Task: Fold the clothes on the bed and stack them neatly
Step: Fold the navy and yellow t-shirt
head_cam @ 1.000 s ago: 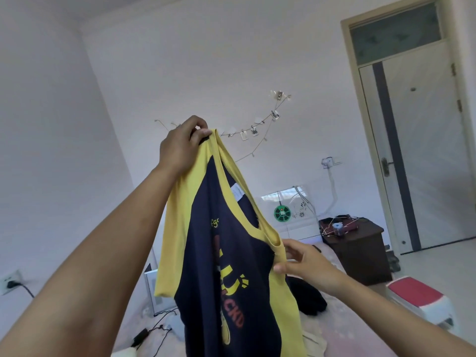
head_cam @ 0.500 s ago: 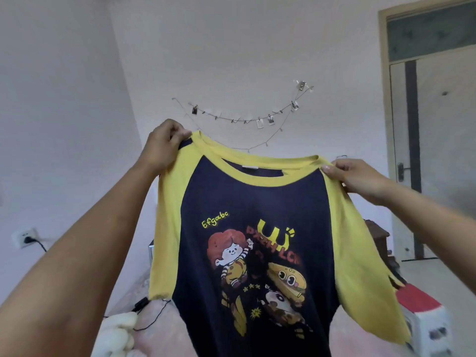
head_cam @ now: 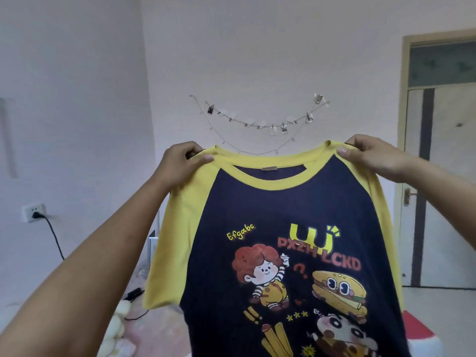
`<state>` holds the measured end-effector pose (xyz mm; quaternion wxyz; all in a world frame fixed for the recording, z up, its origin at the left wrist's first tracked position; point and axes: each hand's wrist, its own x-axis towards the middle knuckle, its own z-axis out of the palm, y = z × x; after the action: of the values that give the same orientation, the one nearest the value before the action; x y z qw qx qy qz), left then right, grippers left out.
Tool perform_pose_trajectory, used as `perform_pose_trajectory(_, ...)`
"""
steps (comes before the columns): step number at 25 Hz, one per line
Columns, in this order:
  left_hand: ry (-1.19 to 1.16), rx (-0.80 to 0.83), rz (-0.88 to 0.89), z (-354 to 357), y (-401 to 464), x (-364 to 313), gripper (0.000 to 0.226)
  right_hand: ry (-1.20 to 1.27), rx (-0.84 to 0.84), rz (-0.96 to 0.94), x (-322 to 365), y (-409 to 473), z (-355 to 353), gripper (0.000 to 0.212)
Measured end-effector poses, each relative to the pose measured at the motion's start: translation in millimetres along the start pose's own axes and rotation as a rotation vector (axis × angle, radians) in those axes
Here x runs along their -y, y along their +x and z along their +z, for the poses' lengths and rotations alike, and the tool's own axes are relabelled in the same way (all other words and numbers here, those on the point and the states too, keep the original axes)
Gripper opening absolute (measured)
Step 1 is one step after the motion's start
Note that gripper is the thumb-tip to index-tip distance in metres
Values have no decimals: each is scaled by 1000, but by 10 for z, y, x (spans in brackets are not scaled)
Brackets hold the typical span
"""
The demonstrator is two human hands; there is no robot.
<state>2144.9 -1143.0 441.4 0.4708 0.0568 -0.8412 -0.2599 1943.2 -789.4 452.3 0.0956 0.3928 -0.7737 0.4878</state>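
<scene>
— Holding it up by the shoulders, then? Where exactly is the T-shirt (head_cam: pixel 288 222) right now?

— In the air in front of the person, print side toward the camera, well above the bed (head_cam: pixel 154 328), which shows only as a pale strip low in the view. The left hand (head_cam: pixel 184 159) pinches the yellow shoulder seam just beside the collar; the right hand (head_cam: pixel 373 157) pinches the matching spot on the other side. Both have thumb in front and fingers curled behind the fabric.

— How will it handle?

— Light and limp, I'd judge. The body hangs straight from the two pinch points and the yellow sleeves droop freely, so it has no stiffness of its own. It won't slip from a firm pinch, and it isn't fragile.

— And where should it be held for folding?

— Those shoulder points look right: they keep the collar level and the hem square. The hem is cut off by the frame's bottom edge, so I can't tell whether it hangs even. Laying it flat on the bed would probably be easier than folding in mid-air.
</scene>
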Motion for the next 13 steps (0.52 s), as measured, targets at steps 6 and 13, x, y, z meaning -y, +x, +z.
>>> perform_pose_trajectory(6,204,2,-7,77,-82,-18,23,2,83,7,128,-36,-16,24)
perform_pose_trajectory(13,456,96,38,98,-119,-51,34,21,-50,-41,66,-100,-134,9)
